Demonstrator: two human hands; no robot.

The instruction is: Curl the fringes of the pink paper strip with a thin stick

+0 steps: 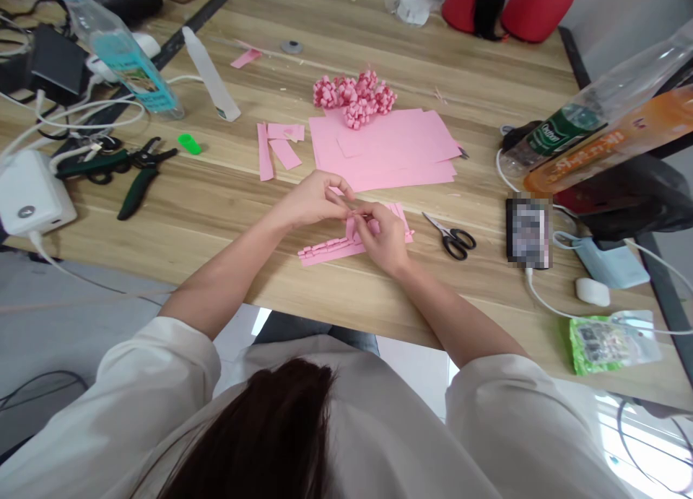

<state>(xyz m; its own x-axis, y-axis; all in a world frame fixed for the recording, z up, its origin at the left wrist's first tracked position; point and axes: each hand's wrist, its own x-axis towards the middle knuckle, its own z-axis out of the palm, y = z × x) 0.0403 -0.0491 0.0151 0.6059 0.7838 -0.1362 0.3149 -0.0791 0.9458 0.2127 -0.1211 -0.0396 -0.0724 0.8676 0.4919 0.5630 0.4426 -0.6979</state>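
My left hand (314,199) and my right hand (383,233) meet at the table's near edge, both pinched on a fringed pink paper strip (328,250). The strip's free end trails left along the wood, and the end between my fingers looks curled up. Behind my hands lies a stack of pink paper sheets (387,149), with a heap of small pink paper flowers (354,98) on its far edge. Cut pink paper pieces (279,146) lie to the left of the stack. Small black-handled scissors (450,235) rest just right of my right hand.
Green pliers (139,181) and a green cap (189,144) lie at left, near a white charger (29,192), cables, a glue bottle (211,76) and a water bottle (116,51). At right are a phone (528,232), more bottles (595,131) and a green packet (600,344).
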